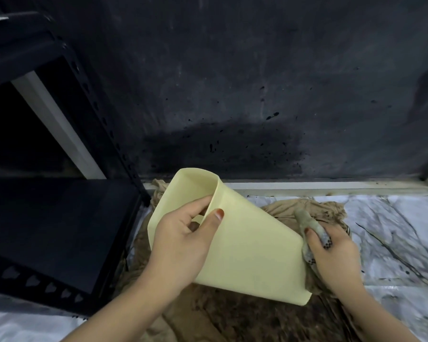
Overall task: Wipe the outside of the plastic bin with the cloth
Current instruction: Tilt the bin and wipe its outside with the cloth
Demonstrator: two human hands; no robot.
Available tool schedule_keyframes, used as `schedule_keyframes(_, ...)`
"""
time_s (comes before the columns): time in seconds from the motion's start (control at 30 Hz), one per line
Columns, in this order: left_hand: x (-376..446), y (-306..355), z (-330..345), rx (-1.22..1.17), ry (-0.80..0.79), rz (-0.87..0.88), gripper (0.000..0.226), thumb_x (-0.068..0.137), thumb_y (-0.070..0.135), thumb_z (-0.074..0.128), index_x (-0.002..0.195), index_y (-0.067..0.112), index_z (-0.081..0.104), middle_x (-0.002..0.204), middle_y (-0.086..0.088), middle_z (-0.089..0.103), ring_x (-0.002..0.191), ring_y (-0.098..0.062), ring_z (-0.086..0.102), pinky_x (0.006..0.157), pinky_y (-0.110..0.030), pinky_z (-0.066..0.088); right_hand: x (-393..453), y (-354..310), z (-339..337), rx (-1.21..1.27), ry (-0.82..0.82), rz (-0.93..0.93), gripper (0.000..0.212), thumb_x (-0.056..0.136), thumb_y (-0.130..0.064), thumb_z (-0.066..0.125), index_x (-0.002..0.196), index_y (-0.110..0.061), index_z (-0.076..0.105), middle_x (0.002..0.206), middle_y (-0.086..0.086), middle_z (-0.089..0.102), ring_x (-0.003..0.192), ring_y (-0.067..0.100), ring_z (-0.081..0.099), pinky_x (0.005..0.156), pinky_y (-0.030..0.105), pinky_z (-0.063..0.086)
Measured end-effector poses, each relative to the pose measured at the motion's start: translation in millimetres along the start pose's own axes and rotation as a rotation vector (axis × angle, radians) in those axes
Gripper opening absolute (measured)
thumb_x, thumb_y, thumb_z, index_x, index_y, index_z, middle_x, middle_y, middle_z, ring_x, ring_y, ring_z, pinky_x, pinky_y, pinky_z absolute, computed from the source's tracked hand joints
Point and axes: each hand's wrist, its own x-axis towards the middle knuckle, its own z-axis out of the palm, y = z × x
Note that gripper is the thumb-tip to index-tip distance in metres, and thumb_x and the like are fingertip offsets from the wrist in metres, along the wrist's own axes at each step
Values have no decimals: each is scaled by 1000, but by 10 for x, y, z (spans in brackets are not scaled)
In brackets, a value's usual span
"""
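Dark wall (pixel 257 82) at rear, stained and speckled with black spots. Black metal rack (pixel 59 218) at left, perforated uprights, dark shelf at floor level. Crumpled white sheet (pixel 393 230) across the floor, marked with dark streaks. Brown soiled fabric (pixel 245 317) spread over the sheet, under and around the bin.

Pale yellow plastic bin (pixel 245 248) held tilted above the brown fabric, open mouth up and to the left, base toward the lower right, one flat outer side facing the camera.

Left hand (pixel 183 243) at the bin rim: thumb on the outer face, fingers curled over the edge into the opening; grip closed on the rim.

Right hand (pixel 334 255) at the right edge of the bin, near the base; grip closed around a bunched cloth (pixel 309 223). Cloth greyish with a spotted patch, pressed against the bin's right side, upper end protruding above the fingers.
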Motion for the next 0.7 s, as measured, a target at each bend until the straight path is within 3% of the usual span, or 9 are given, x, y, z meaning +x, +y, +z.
schedule_keyframes(0.13, 13, 20, 14, 25, 3, -4, 24, 88, 19, 60, 89, 40, 73, 86, 6, 78, 86, -36, 69, 80, -45, 58, -30, 199, -22, -52, 30, 64, 22, 82, -4, 61, 63, -12, 51, 63, 7, 49, 62, 27, 46, 56, 33, 30)
schedule_keyframes(0.23, 37, 26, -17, 64, 11, 0, 26, 89, 20, 59, 90, 42, 72, 83, 3, 78, 83, -30, 72, 79, -43, 58, -72, 225, -31, -81, 56, 69, 5, 81, -4, 61, 77, -3, 61, 69, 9, 50, 65, 29, 46, 58, 34, 32)
schedule_keyframes(0.37, 110, 66, -126, 127, 18, -29, 33, 90, 13, 56, 99, 41, 71, 82, 16, 77, 75, -7, 72, 60, -22, 57, -148, 170, -7, -114, 80, 59, 8, 80, -3, 63, 88, 0, 65, 74, 8, 51, 67, 24, 42, 60, 32, 30)
schedule_keyframes(0.4, 125, 88, -153, 129, 9, -63, 37, 90, 11, 54, 95, 43, 72, 82, 19, 76, 75, -4, 72, 61, -20, 56, -170, 134, -7, -116, 81, 58, 8, 79, -3, 64, 87, -1, 65, 74, 7, 50, 66, 23, 41, 60, 32, 29)
schedule_keyframes(0.47, 153, 120, -191, 81, -12, -159, 37, 89, 13, 54, 86, 43, 75, 84, 12, 78, 80, -13, 74, 72, -33, 60, -208, 81, -4, -115, 82, 39, 9, 78, -2, 65, 87, -1, 66, 75, 7, 51, 67, 21, 43, 61, 31, 31)
schedule_keyframes(0.53, 170, 160, -212, 2, 0, -257, 20, 86, 27, 60, 80, 34, 78, 84, 4, 79, 85, -21, 74, 81, -43, 57, -244, 29, -4, -101, 75, -6, 12, 76, 1, 66, 88, 0, 65, 75, 6, 50, 68, 22, 46, 63, 32, 34)
schedule_keyframes(0.6, 189, 183, -205, -20, 39, -303, 27, 81, 43, 64, 65, 25, 76, 69, 13, 76, 74, -9, 72, 72, -33, 54, -286, -38, 8, -90, 66, -57, 15, 74, 5, 67, 89, 2, 65, 76, 4, 50, 70, 24, 51, 65, 31, 35)
schedule_keyframes(0.67, 205, 194, -194, -43, 105, -332, 39, 78, 48, 66, 49, 22, 65, 49, 22, 65, 63, 0, 59, 60, -22, 39, -340, -119, 35, -68, 74, -105, 18, 72, 4, 71, 89, 3, 65, 76, 2, 50, 72, 14, 50, 66, 19, 34)
schedule_keyframes(0.7, 212, 186, -199, -66, 125, -330, 38, 78, 47, 67, 48, 23, 63, 52, 22, 62, 66, 2, 52, 59, -20, 34, -372, -168, 51, -47, 77, -131, 19, 71, -1, 72, 89, 2, 65, 77, 1, 51, 73, 7, 48, 66, 14, 33)
